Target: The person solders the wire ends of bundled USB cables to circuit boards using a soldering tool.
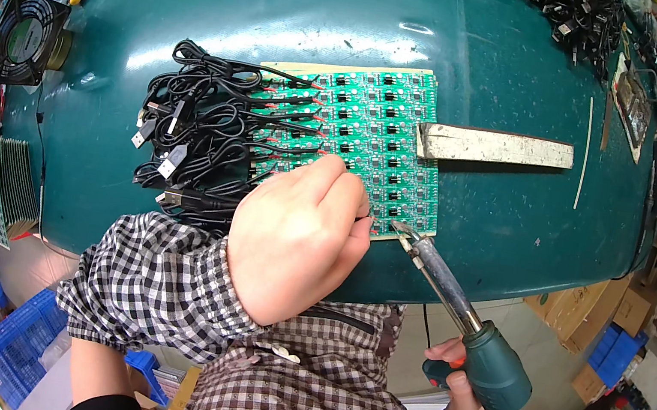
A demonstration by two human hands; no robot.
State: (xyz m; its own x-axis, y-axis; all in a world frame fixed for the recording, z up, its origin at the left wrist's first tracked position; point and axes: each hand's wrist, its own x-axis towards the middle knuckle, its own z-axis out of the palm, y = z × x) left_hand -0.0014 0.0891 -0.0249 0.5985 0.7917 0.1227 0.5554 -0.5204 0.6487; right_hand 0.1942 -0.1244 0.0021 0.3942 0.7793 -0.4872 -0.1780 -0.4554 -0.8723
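Though hold unclear, left hand (298,230) fist-like over circuit boards (365,129) (cables (209,114) alongside), right hand (462,404) around soldering iron (498,374)

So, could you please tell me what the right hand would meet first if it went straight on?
The soldering iron in the right hand would probably meet the circuit board first, though depth is unclear.

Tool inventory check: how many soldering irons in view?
1: the green-handled iron, in the right grip, tip by the board's near-right corner. Others could be hidden in the surrounding clutter.
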